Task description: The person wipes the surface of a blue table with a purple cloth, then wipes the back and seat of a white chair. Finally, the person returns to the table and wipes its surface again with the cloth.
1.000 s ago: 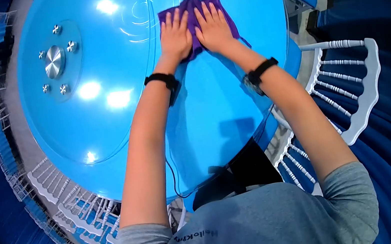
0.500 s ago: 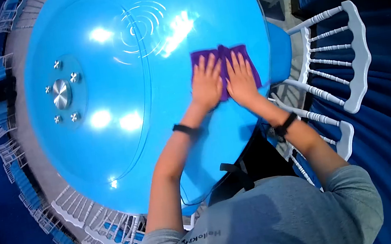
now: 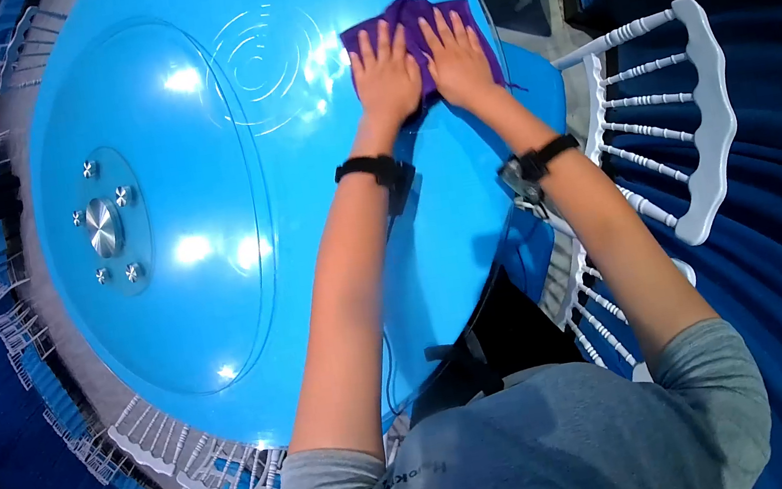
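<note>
Blue glass covers a big round table (image 3: 225,350), and a second round glass plate (image 3: 137,100) sits on top of it around a metal hub (image 3: 102,228) ringed by 4 small studs. Ceiling lights glare off the surface. White chairs crowd the near rim, and 1 white chair (image 3: 696,118) stands just beside the table on the right.

A purple cloth (image 3: 407,14) lies flat on the table's far right part, near the edge and outside the rim of the upper plate. Both hands rest on it side by side. The left hand (image 3: 386,78) and the right hand (image 3: 458,62) are spread wide, fingers straight and palms pressed down. Neither is clenched or pinching the fabric. Each wrist carries a black band (image 3: 369,167), and both arms are stretched out long.

The cloth looks thin, soft and very light, with no stiffness of its own. On glass this smooth it will probably slide easily and bunch up if pushed from 1 side only. Flat palms over its middle seem the surest hold, since they pin it wide. Lifting it would most likely call for a pinch at a free corner or at the far edge that shows past the fingertips.
</note>
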A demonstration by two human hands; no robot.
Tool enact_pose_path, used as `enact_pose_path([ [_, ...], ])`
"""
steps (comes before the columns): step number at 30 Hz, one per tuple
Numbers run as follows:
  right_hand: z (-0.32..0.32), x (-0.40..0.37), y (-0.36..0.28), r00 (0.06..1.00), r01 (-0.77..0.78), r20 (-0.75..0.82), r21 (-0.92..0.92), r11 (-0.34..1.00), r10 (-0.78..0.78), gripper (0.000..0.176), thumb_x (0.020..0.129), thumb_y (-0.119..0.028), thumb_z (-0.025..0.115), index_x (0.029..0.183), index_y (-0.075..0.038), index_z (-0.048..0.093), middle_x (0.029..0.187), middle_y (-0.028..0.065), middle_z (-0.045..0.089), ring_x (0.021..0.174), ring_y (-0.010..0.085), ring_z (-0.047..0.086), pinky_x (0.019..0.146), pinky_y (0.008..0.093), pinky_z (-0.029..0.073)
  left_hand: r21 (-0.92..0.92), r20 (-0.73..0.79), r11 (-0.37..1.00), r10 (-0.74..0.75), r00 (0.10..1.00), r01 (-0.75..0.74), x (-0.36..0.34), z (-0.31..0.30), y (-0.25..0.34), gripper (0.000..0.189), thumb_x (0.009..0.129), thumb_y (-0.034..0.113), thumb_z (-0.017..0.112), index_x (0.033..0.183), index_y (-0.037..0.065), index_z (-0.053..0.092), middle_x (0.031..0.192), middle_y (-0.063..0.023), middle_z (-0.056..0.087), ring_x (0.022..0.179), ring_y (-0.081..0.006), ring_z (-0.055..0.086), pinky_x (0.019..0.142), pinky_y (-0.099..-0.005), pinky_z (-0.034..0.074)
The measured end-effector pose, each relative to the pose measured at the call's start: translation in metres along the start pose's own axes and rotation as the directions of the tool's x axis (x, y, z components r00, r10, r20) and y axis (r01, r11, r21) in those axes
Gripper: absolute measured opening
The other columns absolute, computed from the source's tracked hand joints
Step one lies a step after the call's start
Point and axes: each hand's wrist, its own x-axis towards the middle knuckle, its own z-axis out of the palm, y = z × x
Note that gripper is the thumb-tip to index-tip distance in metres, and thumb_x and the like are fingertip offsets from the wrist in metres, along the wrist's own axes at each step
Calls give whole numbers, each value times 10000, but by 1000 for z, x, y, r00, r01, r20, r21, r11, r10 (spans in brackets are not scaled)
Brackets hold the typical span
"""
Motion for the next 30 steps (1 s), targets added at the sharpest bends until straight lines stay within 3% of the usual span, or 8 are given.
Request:
enact_pose_path([
  [2, 8, 21, -3, 998, -47, 30, -60, 997, 49, 528, 878, -281, 451, 1367, -122, 331, 1432, 139, 263, 1327, 347, 205, 1073, 464, 178, 17, 31, 993, -114, 993, 114, 12, 5, -3, 496, 865, 281, 396, 1329, 109, 400, 1417, -127, 305, 1306, -395, 228, 1040, -554, 173],
  [3, 8, 21, -6, 997, -69, 30, -81, 994, 72, 522, 882, -289, 438, 1367, -126, 335, 1433, 136, 265, 1329, 345, 204, 1076, 462, 166, 19, 122, 988, -152, 981, 150, 14, 2, -2, 517, 885, 291, 362, 1374, 128, 322, 1451, -120, 234, 1323, -395, 183, 1032, -583, 153],
  [4, 7, 18, -6, 998, -53, 35, -32, 998, 55, 525, 873, -267, 456, 1365, -123, 340, 1434, 127, 267, 1330, 334, 207, 1076, 461, 170, 28, 111, 988, -152, 982, 150, 12, 0, 1, 517, 885, 291, 362, 1374, 128, 322, 1451, -120, 234, 1323, -395, 183, 1032, -583, 153],
  [8, -14, -34, -10, 989, 119, 78, 67, 991, -124, 550, 815, -229, 525, 1331, -99, 387, 1410, 114, 313, 1323, 304, 235, 1071, 440, 197, 16, 243, 1000, 10, 970, -14, -35, -24, 6, 545, 877, 284, 380, 1370, 65, 300, 1450, -145, 217, 1335, -373, 167, 1059, -533, 150],
  [13, -35, -120, -39, 975, 174, 113, 137, 975, -190, 523, 788, -241, 545, 1263, -44, 453, 1374, 140, 348, 1307, 329, 253, 1057, 461, 206, -86, 350, 991, 124, 928, -100, -118, -64, 21, 589, 857, 261, 398, 1379, 31, 255, 1451, -171, 190, 1344, -362, 149, 1075, -495, 132],
  [19, -41, -194, -102, 911, 311, 229, 162, 937, -342, 580, 796, -255, 532, 1307, -23, 387, 1419, 160, 261, 1327, 370, 183, 1068, 485, 171, -71, 263, 989, -107, 959, 130, -242, -99, 32, 552, 852, 252, 408, 1352, 36, 318, 1440, -159, 231, 1340, -337, 178, 1078, -469, 147],
  [26, -34, -285, -202, 664, 616, 335, 263, 743, -668, 603, 816, -306, 509, 1320, -8, 365, 1439, 181, 207, 1337, 394, 131, 1067, 510, 151, 14, 244, 920, -382, 891, 391, -408, -167, 30, 589, 840, 243, 443, 1365, 31, 280, 1444, -160, 217, 1347, -337, 156, 1079, -477, 136],
  [30, -32, -328, -247, 427, 761, 353, 357, 541, -833, 589, 819, -342, 513, 1309, -36, 399, 1439, 168, 221, 1338, 390, 133, 1067, 513, 150, 32, 289, 854, -505, 813, 519, -494, -208, 36, 576, 869, 292, 430, 1364, 37, 283, 1448, -165, 198, 1345, -342, 153, 1075, -487, 147],
])
